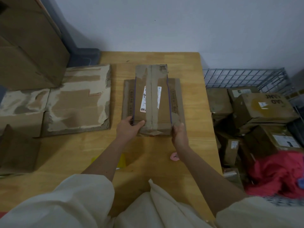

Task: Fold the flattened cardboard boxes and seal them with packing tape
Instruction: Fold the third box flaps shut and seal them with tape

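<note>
Left hand and right hand, fingers curled, grip the box's near corners on the table. Left of the fingers lies flattened cardboard; right, a wire bin of boxes.

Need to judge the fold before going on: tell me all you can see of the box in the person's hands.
The box is worn brown cardboard, lying lengthwise on the wooden table. A tape strip runs down its middle over a white label; side flaps spread flat. The left hand and right hand grip its near corners.
</note>
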